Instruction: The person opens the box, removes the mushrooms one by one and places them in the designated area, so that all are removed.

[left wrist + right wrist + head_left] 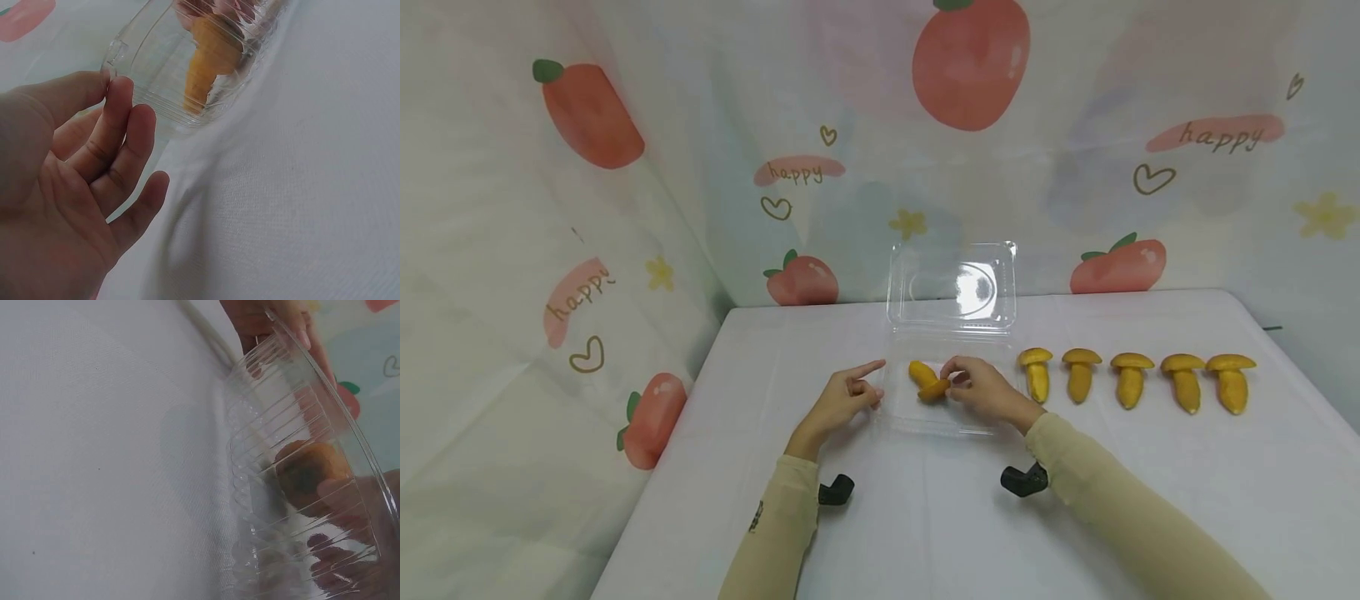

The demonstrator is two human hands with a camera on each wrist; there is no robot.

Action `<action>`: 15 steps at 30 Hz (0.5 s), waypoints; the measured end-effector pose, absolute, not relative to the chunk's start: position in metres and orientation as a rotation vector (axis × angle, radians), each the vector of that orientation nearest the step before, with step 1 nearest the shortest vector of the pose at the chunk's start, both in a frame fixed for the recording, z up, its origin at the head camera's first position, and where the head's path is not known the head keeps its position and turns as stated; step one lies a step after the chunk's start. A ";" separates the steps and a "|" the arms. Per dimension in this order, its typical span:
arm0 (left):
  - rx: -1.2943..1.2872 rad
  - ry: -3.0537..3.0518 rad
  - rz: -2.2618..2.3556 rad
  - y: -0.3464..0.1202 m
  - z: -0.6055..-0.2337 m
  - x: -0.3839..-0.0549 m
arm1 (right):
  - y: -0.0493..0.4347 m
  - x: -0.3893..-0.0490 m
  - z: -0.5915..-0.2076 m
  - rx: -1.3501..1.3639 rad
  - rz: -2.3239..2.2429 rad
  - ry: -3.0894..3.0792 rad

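A clear plastic clamshell box lies on the table with its lid raised at the back. Inside it is a yellow-orange mushroom, its stem pointing to the far left. My right hand reaches into the box and pinches the mushroom by its cap. At the left side, my left hand holds the box rim between thumb and fingers, index finger stretched forward. The left wrist view shows this hold on the rim. Through the ribbed wall in the right wrist view, the mushroom cap appears beside my right fingertips.
Several more mushrooms stand in a row to the right of the box, the nearest mushroom close to its right side. A white cloth covers the table. Behind hangs a backdrop printed with fruit and lettering.
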State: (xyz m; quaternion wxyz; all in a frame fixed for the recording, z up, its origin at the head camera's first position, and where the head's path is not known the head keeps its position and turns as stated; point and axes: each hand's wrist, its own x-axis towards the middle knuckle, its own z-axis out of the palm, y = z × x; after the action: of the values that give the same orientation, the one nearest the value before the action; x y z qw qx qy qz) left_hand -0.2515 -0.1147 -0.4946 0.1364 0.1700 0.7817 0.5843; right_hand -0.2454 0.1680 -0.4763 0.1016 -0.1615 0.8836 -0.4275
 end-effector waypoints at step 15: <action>0.511 2.248 1.711 -0.115 -0.495 -0.252 | 0.172 -0.243 -0.468 -0.632 -1.415 2.722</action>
State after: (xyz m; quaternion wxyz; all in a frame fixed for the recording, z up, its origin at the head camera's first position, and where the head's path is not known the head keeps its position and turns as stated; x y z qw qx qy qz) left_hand -0.2518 -0.1147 -0.4953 0.1347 0.1765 0.7759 0.5905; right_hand -0.2425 0.1719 -0.4680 0.0045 -0.2017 0.8691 -0.4517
